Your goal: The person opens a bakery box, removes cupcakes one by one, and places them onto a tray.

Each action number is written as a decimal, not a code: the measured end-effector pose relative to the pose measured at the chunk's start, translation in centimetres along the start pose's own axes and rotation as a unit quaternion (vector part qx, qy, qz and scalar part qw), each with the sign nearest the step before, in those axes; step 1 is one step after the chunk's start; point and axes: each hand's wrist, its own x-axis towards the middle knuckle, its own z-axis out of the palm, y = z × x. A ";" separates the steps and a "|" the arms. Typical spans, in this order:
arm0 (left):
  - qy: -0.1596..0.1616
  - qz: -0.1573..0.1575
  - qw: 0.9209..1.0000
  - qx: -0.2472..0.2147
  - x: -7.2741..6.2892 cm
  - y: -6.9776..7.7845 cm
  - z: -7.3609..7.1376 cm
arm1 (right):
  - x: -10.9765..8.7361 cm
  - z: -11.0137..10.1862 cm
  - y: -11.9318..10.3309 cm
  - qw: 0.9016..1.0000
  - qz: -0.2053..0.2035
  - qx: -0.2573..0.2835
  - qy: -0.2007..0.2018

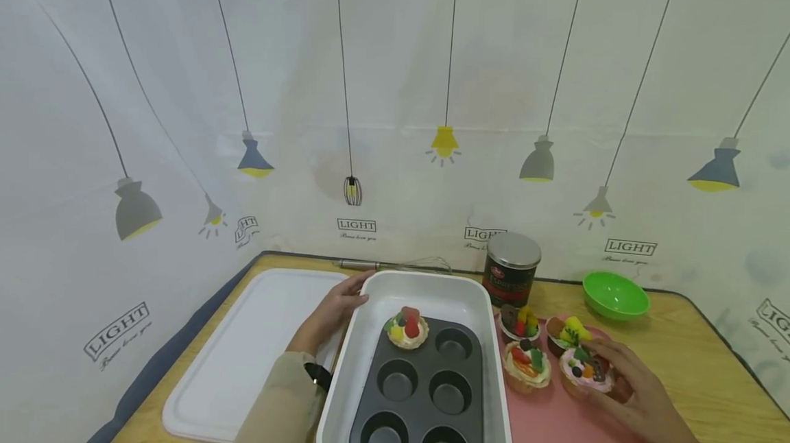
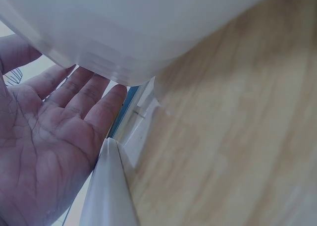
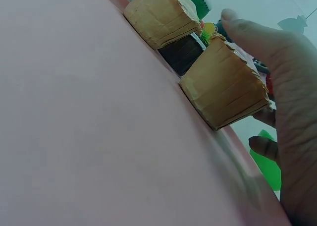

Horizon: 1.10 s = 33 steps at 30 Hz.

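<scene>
My left hand (image 1: 336, 309) rests on the far left corner of a white tray (image 1: 370, 285), its fingers mostly straight against the outer wall. In the left wrist view the palm (image 2: 44, 137) faces the camera and the fingertips are hidden behind the tray. Inside the tray lies a dark muffin pan (image 1: 422, 374), with one fruit tart (image 1: 407, 328) in its far left cup. My right hand (image 1: 629, 388) grips a fruit tart with pink cream (image 1: 583, 371), thumb and fingers around it. In the right wrist view this tart's tan shell (image 3: 225, 84) stands low at the pink board (image 3: 99, 112).
On the pink board sit another fruit tart (image 1: 527, 367) and two fruit-topped cakes in dark cups (image 1: 518, 323). Behind stand a coffee tin (image 1: 511, 271) and a green bowl (image 1: 616, 295). A whisk (image 1: 395, 265) lies beyond the tray; a white board (image 1: 247, 354) lies at left.
</scene>
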 end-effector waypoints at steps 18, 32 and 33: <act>0.013 -0.017 1.000 0.000 -0.9 -0.4 0.2 | 11.4 0.8 -19.5 0.964 -0.117 0.222 -0.088; 0.008 -0.028 1.000 -0.003 -0.6 0.2 0.0 | 16.2 14.6 -16.9 0.966 -0.102 0.088 -0.223; 0.012 -0.027 1.000 -0.001 -0.5 0.3 -0.1 | 16.2 14.7 -16.6 0.964 -0.094 0.088 -0.231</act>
